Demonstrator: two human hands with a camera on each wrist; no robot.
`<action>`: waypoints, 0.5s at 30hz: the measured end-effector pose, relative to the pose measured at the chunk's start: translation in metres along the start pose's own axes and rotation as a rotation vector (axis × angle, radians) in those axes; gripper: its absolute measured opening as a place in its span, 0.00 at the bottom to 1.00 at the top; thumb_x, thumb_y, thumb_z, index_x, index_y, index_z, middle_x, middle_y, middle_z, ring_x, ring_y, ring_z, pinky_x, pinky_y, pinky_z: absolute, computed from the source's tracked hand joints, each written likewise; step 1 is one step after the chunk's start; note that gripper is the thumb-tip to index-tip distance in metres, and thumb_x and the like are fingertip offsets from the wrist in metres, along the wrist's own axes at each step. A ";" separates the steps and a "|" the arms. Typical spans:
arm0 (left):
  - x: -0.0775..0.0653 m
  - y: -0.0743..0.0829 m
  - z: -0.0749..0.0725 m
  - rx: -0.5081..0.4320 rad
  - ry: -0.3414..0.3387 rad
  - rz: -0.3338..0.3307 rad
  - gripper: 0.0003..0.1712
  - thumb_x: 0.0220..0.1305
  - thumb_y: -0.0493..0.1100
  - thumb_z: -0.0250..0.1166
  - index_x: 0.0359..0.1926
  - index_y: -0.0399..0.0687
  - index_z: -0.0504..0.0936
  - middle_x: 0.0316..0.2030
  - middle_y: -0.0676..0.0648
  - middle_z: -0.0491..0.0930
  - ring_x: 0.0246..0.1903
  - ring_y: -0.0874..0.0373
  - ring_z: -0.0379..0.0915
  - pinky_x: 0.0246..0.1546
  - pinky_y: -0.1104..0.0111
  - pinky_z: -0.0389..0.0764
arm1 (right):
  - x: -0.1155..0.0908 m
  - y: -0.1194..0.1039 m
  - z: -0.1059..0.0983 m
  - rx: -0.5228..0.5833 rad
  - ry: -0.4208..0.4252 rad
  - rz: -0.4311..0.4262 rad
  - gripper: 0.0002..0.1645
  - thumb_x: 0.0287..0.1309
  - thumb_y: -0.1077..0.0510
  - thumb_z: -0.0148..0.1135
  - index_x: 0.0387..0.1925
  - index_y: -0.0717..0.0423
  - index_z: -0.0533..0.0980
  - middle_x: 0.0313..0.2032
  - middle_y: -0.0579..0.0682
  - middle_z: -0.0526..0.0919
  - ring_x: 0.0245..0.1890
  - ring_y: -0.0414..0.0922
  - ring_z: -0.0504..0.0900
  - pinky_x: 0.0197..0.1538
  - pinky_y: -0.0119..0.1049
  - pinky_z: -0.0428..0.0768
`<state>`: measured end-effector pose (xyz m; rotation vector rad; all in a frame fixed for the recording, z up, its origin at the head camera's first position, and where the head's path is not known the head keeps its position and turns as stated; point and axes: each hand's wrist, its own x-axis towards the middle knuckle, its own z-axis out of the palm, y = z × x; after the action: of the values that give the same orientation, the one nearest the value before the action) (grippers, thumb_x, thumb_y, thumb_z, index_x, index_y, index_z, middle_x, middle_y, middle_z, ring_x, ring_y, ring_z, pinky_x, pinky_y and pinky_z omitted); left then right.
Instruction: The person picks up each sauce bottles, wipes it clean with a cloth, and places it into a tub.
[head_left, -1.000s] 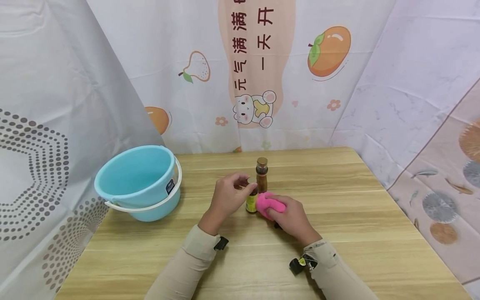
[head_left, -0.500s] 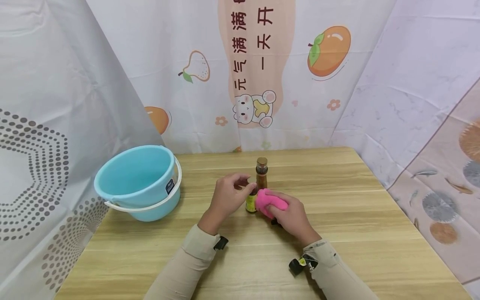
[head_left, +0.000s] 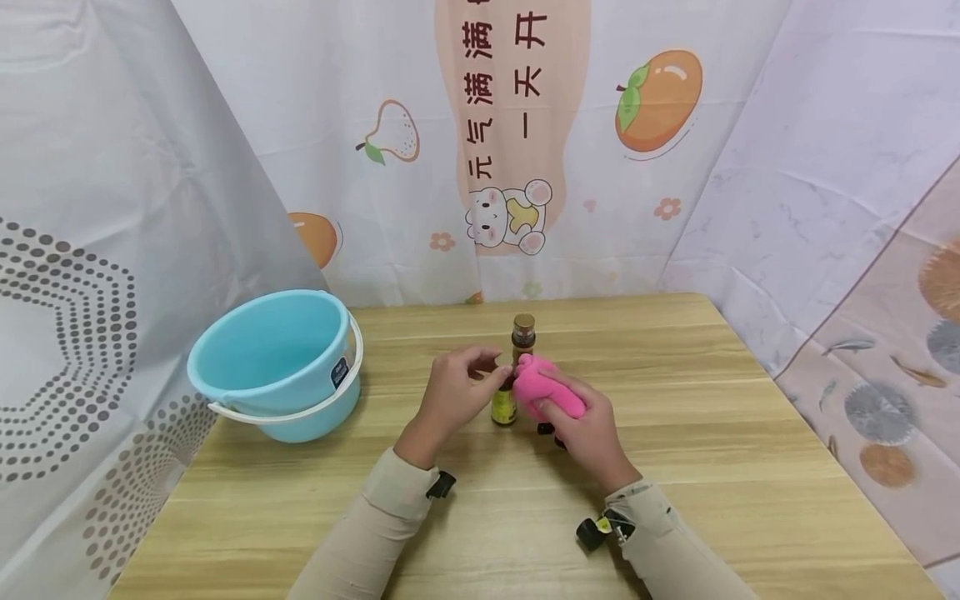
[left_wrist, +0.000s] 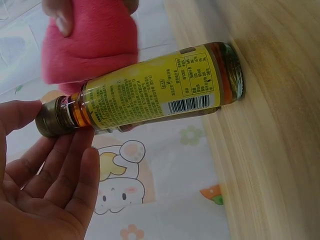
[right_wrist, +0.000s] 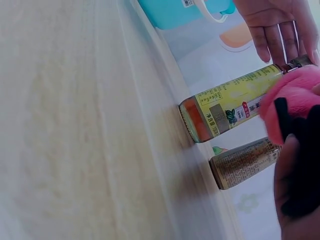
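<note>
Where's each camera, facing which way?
Head: worn there, facing forward and down at the table; left hand, right hand and sleeves show.
Left wrist: worn there, facing the yellow-labelled bottle; both hands show partly.
Right wrist: worn there, facing it and a darker bottle; both hands show partly.
Wrist views share the yellow-labelled bottle and pink fabric.

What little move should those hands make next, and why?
Probably the right hand should slide the fuzzy pink cloth down the yellow-labelled glass bottle: it's up near the neck, the lower label shows uncovered, and the left hand holds the gold-brown cap.
</note>
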<state>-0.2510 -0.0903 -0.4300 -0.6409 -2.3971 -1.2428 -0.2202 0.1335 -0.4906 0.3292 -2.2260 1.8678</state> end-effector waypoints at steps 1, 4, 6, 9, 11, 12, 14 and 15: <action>0.000 0.000 0.000 0.000 -0.001 -0.001 0.17 0.67 0.47 0.72 0.49 0.38 0.88 0.41 0.43 0.90 0.39 0.57 0.88 0.36 0.69 0.89 | 0.000 0.000 0.000 0.003 0.004 -0.016 0.24 0.62 0.55 0.74 0.60 0.40 0.83 0.55 0.49 0.84 0.29 0.46 0.81 0.26 0.38 0.85; -0.001 0.001 0.000 -0.002 -0.008 -0.005 0.17 0.67 0.47 0.72 0.49 0.39 0.88 0.41 0.42 0.90 0.38 0.57 0.88 0.36 0.71 0.89 | -0.001 0.000 0.001 -0.009 0.010 -0.035 0.25 0.62 0.57 0.75 0.61 0.41 0.83 0.61 0.48 0.82 0.32 0.47 0.81 0.25 0.37 0.85; -0.001 0.001 -0.001 0.000 -0.013 -0.008 0.16 0.67 0.47 0.72 0.49 0.40 0.88 0.40 0.43 0.90 0.38 0.57 0.87 0.36 0.72 0.88 | -0.002 0.001 0.002 -0.036 0.004 -0.036 0.26 0.61 0.57 0.75 0.61 0.40 0.83 0.63 0.48 0.81 0.34 0.47 0.81 0.25 0.37 0.86; -0.002 0.002 -0.001 0.004 -0.014 -0.009 0.17 0.68 0.47 0.71 0.49 0.40 0.88 0.40 0.44 0.90 0.38 0.58 0.87 0.36 0.71 0.89 | -0.002 0.003 0.002 -0.090 -0.010 -0.048 0.26 0.60 0.56 0.76 0.60 0.39 0.83 0.61 0.49 0.82 0.37 0.47 0.82 0.27 0.37 0.86; -0.002 0.002 -0.001 0.005 -0.013 -0.008 0.17 0.68 0.47 0.71 0.50 0.39 0.88 0.41 0.44 0.90 0.39 0.57 0.87 0.37 0.69 0.89 | -0.002 0.003 0.003 -0.121 -0.021 -0.056 0.25 0.61 0.55 0.75 0.60 0.38 0.83 0.59 0.48 0.83 0.39 0.47 0.82 0.29 0.36 0.86; -0.001 0.003 -0.001 0.004 -0.011 -0.008 0.17 0.68 0.47 0.71 0.50 0.39 0.88 0.41 0.44 0.90 0.39 0.57 0.87 0.37 0.68 0.90 | -0.001 0.003 0.003 -0.132 -0.025 -0.058 0.25 0.62 0.56 0.75 0.60 0.38 0.83 0.59 0.48 0.83 0.38 0.47 0.82 0.29 0.36 0.86; -0.001 0.003 -0.001 0.004 -0.009 -0.008 0.17 0.68 0.47 0.71 0.50 0.39 0.88 0.42 0.43 0.90 0.39 0.57 0.87 0.37 0.68 0.90 | -0.001 0.001 0.003 -0.150 -0.030 -0.053 0.25 0.62 0.57 0.74 0.60 0.39 0.83 0.58 0.49 0.84 0.36 0.46 0.82 0.28 0.36 0.86; 0.000 0.003 -0.001 0.003 -0.010 -0.010 0.17 0.68 0.47 0.71 0.50 0.40 0.88 0.41 0.43 0.90 0.39 0.57 0.87 0.37 0.69 0.89 | -0.001 -0.001 0.003 -0.156 -0.031 -0.046 0.25 0.62 0.57 0.74 0.60 0.40 0.83 0.57 0.49 0.84 0.34 0.45 0.82 0.27 0.36 0.85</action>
<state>-0.2487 -0.0895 -0.4273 -0.6364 -2.4127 -1.2428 -0.2192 0.1303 -0.4907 0.3809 -2.3462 1.6646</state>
